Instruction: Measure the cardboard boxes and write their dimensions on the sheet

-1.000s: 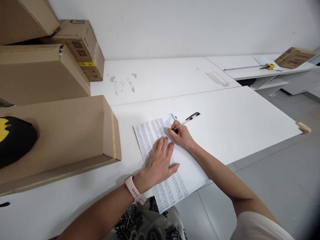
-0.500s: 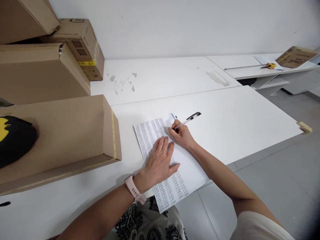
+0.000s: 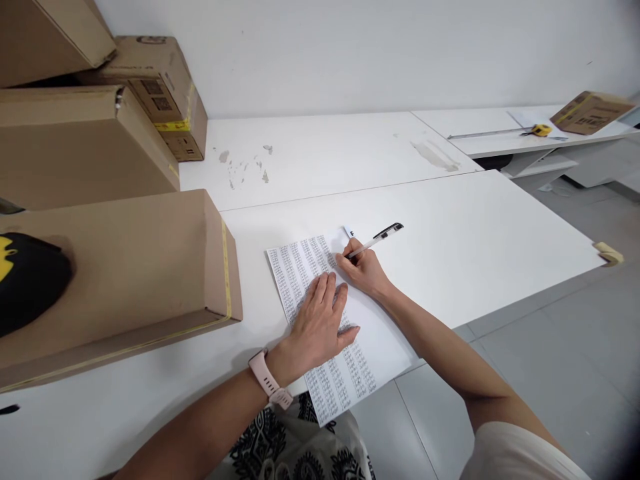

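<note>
A printed sheet of paper (image 3: pixel 373 340) covered in small columns of text lies on the white table (image 3: pixel 475 240), its near corner hanging over the front edge. My left hand (image 3: pixel 320 323) rests flat on the sheet with fingers stretched out; a pink watch sits on that wrist. My right hand (image 3: pixel 363 270) is closed on a black-and-silver pen (image 3: pixel 376 240), its tip touching the upper part of the sheet.
Long cardboard boxes (image 3: pixel 125 267) are stacked on the left, with a black and yellow object (image 3: pixel 25 280) on the nearest. A smaller box (image 3: pixel 167 90) stands at the back left. On the far right table lie a yellow tape measure (image 3: pixel 540 130) and a flat box (image 3: pixel 593 110).
</note>
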`<state>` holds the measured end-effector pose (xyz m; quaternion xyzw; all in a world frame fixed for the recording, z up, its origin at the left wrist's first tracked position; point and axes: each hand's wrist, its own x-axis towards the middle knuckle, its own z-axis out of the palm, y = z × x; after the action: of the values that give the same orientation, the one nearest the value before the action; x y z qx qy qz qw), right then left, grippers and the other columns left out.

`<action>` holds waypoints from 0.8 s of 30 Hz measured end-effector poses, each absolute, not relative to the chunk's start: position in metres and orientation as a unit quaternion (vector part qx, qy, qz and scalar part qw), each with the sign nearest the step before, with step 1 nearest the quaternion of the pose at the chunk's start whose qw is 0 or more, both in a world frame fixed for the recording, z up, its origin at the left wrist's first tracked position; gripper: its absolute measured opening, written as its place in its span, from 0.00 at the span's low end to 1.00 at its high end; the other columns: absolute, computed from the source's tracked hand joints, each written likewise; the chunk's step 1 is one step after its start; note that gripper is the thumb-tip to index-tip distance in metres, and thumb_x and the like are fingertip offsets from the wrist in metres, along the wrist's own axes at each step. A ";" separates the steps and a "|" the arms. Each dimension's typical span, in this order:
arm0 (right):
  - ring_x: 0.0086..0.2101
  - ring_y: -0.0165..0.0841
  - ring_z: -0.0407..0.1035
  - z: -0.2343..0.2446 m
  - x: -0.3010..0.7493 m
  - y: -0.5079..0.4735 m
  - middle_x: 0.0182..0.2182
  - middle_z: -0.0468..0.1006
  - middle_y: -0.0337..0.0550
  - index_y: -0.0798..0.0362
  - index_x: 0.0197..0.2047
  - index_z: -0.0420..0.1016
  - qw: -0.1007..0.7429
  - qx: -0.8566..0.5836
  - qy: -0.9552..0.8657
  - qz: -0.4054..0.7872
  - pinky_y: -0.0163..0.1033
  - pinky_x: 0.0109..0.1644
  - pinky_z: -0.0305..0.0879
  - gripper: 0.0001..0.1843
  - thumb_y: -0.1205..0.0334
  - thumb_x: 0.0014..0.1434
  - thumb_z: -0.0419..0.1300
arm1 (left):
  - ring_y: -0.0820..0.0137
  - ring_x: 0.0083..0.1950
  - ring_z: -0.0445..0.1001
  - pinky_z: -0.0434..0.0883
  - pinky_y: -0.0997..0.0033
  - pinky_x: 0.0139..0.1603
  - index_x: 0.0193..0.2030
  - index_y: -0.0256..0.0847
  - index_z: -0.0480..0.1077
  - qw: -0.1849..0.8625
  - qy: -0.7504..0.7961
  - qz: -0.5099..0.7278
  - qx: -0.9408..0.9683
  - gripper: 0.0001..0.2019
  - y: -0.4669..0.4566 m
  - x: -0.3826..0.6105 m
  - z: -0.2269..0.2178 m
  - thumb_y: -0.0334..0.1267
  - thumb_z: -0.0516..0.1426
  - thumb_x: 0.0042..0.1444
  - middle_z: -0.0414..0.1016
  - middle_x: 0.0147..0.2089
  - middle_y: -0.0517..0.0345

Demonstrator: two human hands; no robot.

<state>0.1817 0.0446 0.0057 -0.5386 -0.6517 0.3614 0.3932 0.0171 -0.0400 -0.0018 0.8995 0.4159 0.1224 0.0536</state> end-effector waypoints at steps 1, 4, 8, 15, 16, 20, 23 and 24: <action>0.22 0.27 0.52 0.006 0.182 0.044 0.19 0.57 0.30 0.48 0.28 0.59 0.392 -0.539 -0.652 0.361 0.36 0.26 0.50 0.14 0.54 0.58 0.60 | 0.43 0.74 0.56 0.54 0.43 0.73 0.68 0.27 0.57 0.052 0.416 0.121 0.900 0.37 -0.040 0.017 -0.002 0.59 0.50 0.66 0.58 0.72 0.26; 0.22 0.27 0.52 0.006 0.181 0.044 0.18 0.57 0.30 0.48 0.28 0.59 0.388 -0.537 -0.657 0.360 0.37 0.26 0.50 0.14 0.55 0.58 0.60 | 0.42 0.74 0.56 0.54 0.44 0.73 0.68 0.26 0.58 0.045 0.414 0.113 0.902 0.37 -0.040 0.017 -0.001 0.59 0.50 0.65 0.59 0.72 0.25; 0.22 0.27 0.53 0.004 0.182 0.044 0.18 0.58 0.30 0.48 0.28 0.59 0.389 -0.535 -0.658 0.360 0.37 0.27 0.50 0.13 0.56 0.59 0.60 | 0.41 0.74 0.56 0.53 0.44 0.73 0.67 0.24 0.58 0.048 0.415 0.115 0.901 0.38 -0.040 0.018 -0.001 0.59 0.51 0.65 0.58 0.72 0.23; 0.22 0.28 0.53 0.005 0.182 0.044 0.18 0.59 0.31 0.48 0.28 0.60 0.389 -0.542 -0.661 0.345 0.37 0.27 0.51 0.13 0.54 0.59 0.59 | 0.43 0.74 0.56 0.54 0.45 0.73 0.67 0.26 0.59 0.046 0.417 0.118 0.900 0.37 -0.040 0.017 -0.002 0.60 0.51 0.65 0.59 0.72 0.27; 0.22 0.28 0.53 0.005 0.182 0.044 0.18 0.59 0.31 0.48 0.29 0.60 0.387 -0.542 -0.662 0.344 0.37 0.27 0.51 0.13 0.54 0.59 0.59 | 0.43 0.74 0.56 0.54 0.45 0.73 0.67 0.26 0.59 0.046 0.417 0.117 0.900 0.38 -0.040 0.017 -0.001 0.60 0.51 0.65 0.59 0.72 0.27; 0.22 0.28 0.53 0.004 0.183 0.044 0.18 0.59 0.31 0.48 0.29 0.59 0.381 -0.544 -0.663 0.345 0.37 0.26 0.50 0.14 0.54 0.60 0.59 | 0.42 0.74 0.56 0.54 0.44 0.73 0.67 0.25 0.59 0.043 0.415 0.109 0.902 0.38 -0.040 0.018 -0.001 0.60 0.52 0.65 0.58 0.72 0.25; 0.22 0.28 0.53 0.004 0.183 0.044 0.18 0.58 0.30 0.48 0.29 0.59 0.383 -0.542 -0.664 0.344 0.37 0.26 0.50 0.14 0.54 0.60 0.59 | 0.41 0.74 0.56 0.54 0.44 0.73 0.68 0.23 0.59 0.042 0.413 0.107 0.904 0.39 -0.040 0.018 -0.001 0.60 0.52 0.65 0.58 0.72 0.23; 0.22 0.28 0.53 0.004 0.183 0.044 0.18 0.58 0.30 0.48 0.29 0.59 0.385 -0.541 -0.664 0.343 0.37 0.26 0.50 0.14 0.54 0.60 0.59 | 0.41 0.74 0.56 0.53 0.44 0.74 0.68 0.23 0.59 0.042 0.413 0.107 0.904 0.39 -0.040 0.018 -0.001 0.60 0.52 0.65 0.58 0.72 0.23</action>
<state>0.1825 0.0438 0.0038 -0.5414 -0.6642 0.3435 0.3845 0.0177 -0.0397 -0.0007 0.9036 0.4126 0.1067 0.0425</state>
